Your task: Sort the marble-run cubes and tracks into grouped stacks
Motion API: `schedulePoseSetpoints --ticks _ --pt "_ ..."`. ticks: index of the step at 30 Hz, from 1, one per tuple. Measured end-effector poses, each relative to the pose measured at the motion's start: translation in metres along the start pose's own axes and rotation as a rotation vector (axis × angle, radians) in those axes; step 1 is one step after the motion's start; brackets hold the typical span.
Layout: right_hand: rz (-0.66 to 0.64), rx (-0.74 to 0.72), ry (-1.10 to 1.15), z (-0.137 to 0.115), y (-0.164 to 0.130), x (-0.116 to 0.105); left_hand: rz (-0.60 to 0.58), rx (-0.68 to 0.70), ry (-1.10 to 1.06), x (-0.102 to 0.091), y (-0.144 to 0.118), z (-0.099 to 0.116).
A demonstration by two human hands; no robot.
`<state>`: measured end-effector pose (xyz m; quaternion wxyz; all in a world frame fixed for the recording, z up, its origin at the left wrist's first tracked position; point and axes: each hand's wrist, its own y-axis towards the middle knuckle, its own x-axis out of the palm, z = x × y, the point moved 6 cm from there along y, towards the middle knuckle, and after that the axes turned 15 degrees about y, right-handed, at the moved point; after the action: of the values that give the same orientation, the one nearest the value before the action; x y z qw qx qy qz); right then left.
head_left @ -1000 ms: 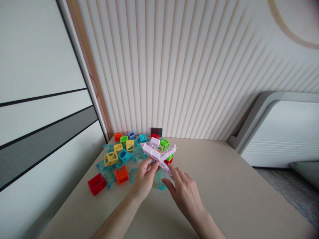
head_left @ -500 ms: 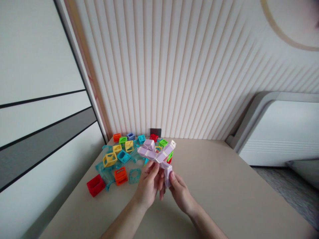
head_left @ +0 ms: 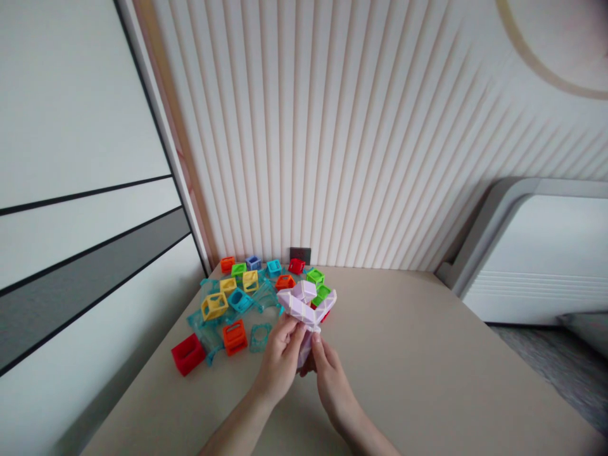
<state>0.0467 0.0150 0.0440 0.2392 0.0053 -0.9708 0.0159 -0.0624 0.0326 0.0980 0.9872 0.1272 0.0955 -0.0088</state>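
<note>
Lilac plastic with whitish edges, bent into a rough Y with an extra chunk on top: one segmented puzzle (head_left: 299, 309), held up over the table (head_left: 418, 354) right in front of the block pile. Grasped from both sides, too. Left hand (head_left: 279, 360) pinching just below the fork between thumb and fingers. Right hand (head_left: 332, 377) gripping the lower part, thumb up against the near side. Can't tell how the right fingers wrap underneath, mostly hidden.

Compared with half a second ago, way more compact. Back then, lower end kinked out to the right, right hand off to that side with it. Now tucked down between two hands almost side by side. Right branch of the Y looking shorter and steeper as well.

Behind all that, an orange block (head_left: 285, 282) now in plain sight, covered by lilac in the last frame. More showing of the lower green block (head_left: 322, 294) too. Same spots as before for the red box (head_left: 189, 356) at the near left, the orange cube (head_left: 235, 338) next to it, the clear teal piece (head_left: 259, 338) beside the left wrist, and the yellow cube (head_left: 215, 306) further back.
</note>
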Motion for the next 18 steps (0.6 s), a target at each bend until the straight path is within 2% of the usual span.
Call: schedulePoseSetpoints --ticks 5,9,12,15,16,18 --pt "-0.124 0.242 0.107 0.007 -0.007 0.014 -0.068 0.052 0.122 -0.010 -0.005 -0.005" --pt "-0.203 0.327 0.084 0.005 -0.010 0.020 -0.074 0.099 0.184 -0.029 -0.004 -0.005" --pt "-0.286 0.325 -0.011 0.000 -0.013 0.019 0.013 0.162 0.336 -0.061 0.008 0.001" --pt "-0.251 0.222 -0.101 -0.012 -0.014 0.002 0.132 0.208 0.599 -0.105 0.037 0.008" --pt "-0.229 0.175 -0.134 -0.017 -0.014 -0.006 0.144 0.209 0.701 -0.119 0.051 0.009" --pt "-0.194 0.101 -0.183 -0.024 -0.013 -0.022 0.079 0.192 0.961 -0.140 0.084 0.007"
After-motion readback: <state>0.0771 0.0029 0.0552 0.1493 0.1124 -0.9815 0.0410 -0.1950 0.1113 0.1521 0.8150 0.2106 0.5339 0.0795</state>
